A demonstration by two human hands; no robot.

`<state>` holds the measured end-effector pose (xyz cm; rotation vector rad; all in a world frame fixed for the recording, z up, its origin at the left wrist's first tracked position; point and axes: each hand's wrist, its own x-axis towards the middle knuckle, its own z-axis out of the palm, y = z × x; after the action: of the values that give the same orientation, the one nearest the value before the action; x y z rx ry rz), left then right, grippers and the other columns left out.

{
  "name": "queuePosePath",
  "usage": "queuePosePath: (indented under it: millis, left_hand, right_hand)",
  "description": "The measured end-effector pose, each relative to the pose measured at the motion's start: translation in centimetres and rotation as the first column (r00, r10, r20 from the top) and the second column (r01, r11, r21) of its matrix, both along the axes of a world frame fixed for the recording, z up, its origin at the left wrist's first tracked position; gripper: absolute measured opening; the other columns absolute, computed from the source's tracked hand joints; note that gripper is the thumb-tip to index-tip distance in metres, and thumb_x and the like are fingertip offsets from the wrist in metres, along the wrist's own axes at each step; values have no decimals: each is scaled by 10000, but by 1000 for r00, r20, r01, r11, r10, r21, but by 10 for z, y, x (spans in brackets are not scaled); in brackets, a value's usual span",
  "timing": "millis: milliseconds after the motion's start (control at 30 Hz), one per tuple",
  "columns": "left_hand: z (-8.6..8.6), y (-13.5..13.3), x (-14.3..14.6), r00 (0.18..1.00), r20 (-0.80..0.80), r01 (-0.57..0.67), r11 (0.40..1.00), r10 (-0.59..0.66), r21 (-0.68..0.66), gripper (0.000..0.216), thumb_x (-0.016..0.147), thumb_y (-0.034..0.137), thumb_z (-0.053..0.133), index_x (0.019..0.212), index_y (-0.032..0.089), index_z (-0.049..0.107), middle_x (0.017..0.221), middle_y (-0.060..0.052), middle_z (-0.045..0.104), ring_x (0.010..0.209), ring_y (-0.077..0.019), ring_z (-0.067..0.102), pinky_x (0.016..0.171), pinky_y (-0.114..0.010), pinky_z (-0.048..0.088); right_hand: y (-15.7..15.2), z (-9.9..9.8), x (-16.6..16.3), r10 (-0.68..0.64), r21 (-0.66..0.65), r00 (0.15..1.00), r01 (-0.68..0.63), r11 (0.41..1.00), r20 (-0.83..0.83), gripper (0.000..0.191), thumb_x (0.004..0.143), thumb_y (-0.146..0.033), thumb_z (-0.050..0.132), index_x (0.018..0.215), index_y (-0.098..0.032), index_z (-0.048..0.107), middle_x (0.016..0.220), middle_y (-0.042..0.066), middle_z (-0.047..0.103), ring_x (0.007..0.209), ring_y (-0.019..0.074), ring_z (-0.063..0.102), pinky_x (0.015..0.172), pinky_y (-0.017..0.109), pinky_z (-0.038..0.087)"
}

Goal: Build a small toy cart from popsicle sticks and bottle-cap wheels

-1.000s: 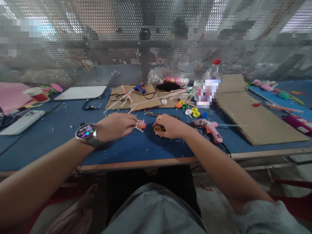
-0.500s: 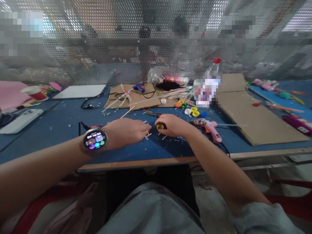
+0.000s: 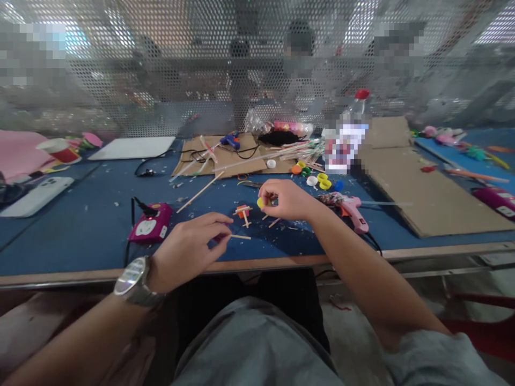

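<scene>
My left hand [image 3: 196, 242], with a watch on its wrist, pinches the end of a short wooden stick [image 3: 242, 237] between thumb and fingers, low over the blue table. My right hand [image 3: 287, 199] is closed around a yellow bottle cap [image 3: 260, 203], partly hidden by the fingers. Between the hands lies an orange cap [image 3: 242, 209] with short sticks crossing over it. Two more small sticks [image 3: 274, 222] rest on the table just below my right hand. A longer wooden stick [image 3: 200, 192] lies beyond my left hand.
A purple power box [image 3: 152, 224] with a plug sits left of my left hand. The pink glue gun [image 3: 354, 213] lies on the right, with loose bottle caps [image 3: 323, 182] behind it. Cardboard [image 3: 434, 201] lies at the right, and a white phone [image 3: 38, 197] at the far left.
My left hand has drawn back toward me and left, now with a short stick in its fingers. The orange cap with sticks and the power box have come into sight. The right hand stays around the yellow cap.
</scene>
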<state>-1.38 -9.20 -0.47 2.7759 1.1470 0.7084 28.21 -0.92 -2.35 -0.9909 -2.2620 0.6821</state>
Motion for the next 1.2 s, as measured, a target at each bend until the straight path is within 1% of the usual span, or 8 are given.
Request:
queuePosePath:
  millis: [100, 200, 367, 500, 733, 933, 1100, 1200]
  left_hand:
    - [-13, -9, 6, 982, 122, -113, 967, 144, -227, 164, 956, 259, 666, 884, 213, 806, 1151, -64, 853, 863, -193, 810, 826, -317, 667]
    - [-23, -11, 13, 965, 160, -157, 948, 207, -277, 153, 934, 249, 666, 870, 206, 798, 1115, -67, 859, 791, -184, 787, 746, -303, 650]
    - [-23, -12, 26, 957, 134, -209, 930, 258, -302, 128, 892, 192, 674, 840, 212, 789, 1042, -34, 861, 766, -179, 763, 724, -295, 603]
    - [-19, -12, 36, 958, 92, -234, 926, 271, -297, 124, 874, 166, 671, 821, 213, 773, 1004, -33, 859, 802, -203, 765, 774, -326, 577]
    - [-21, -10, 47, 961, 56, -245, 926, 271, -288, 129, 887, 169, 668, 823, 209, 773, 993, -58, 850, 884, -251, 784, 839, -384, 590]
    - [-22, -8, 48, 967, 50, -227, 933, 250, -278, 173, 886, 158, 658, 827, 214, 811, 1179, -82, 806, 1011, -263, 779, 914, -398, 606]
    - [-23, -5, 47, 966, 52, -230, 930, 255, -287, 139, 891, 177, 691, 972, 217, 798, 1029, -65, 813, 936, -254, 770, 859, -376, 585]
    - [-24, -4, 45, 957, 65, -251, 918, 283, -308, 190, 894, 220, 752, 1083, 225, 731, 885, -23, 801, 798, -230, 756, 729, -331, 544]
  right_hand:
    - [-3, 4, 4, 40, -91, 999, -43, 995, -34, 116, 868, -221, 754, 977, -199, 725, 1050, 71, 736, 847, 182, 655, 811, 336, 529]
    - [-7, 9, 6, 127, -197, 990, -138, 971, -66, 256, 935, -319, 734, 1168, -214, 754, 1149, 81, 728, 880, 176, 683, 790, 319, 553]
    - [-10, 14, 9, 301, -367, 952, -299, 881, -55, 329, 875, -432, 837, 1107, -204, 789, 999, 37, 746, 823, 171, 695, 771, 307, 567]
    - [-9, 9, 9, 317, -454, 948, -270, 849, 28, 328, 793, -400, 915, 1005, -200, 765, 824, 3, 752, 759, 185, 699, 707, 295, 541]
    - [-14, 6, -2, 261, -396, 957, -193, 898, 126, 300, 765, -310, 925, 994, -207, 762, 778, -32, 717, 719, 164, 663, 676, 272, 470]
    - [-17, 7, -6, 215, -317, 964, -158, 935, 154, 338, 740, -299, 949, 939, -211, 690, 757, -59, 668, 666, 135, 580, 659, 260, 406]
    - [-15, 7, -7, 205, -278, 963, -151, 949, 177, 322, 768, -325, 934, 833, -209, 641, 726, -65, 628, 668, 131, 552, 647, 258, 367]
    - [-14, 6, -7, 200, -260, 963, -149, 954, 183, 339, 769, -324, 937, 804, -209, 620, 718, -71, 610, 673, 127, 543, 650, 258, 358]
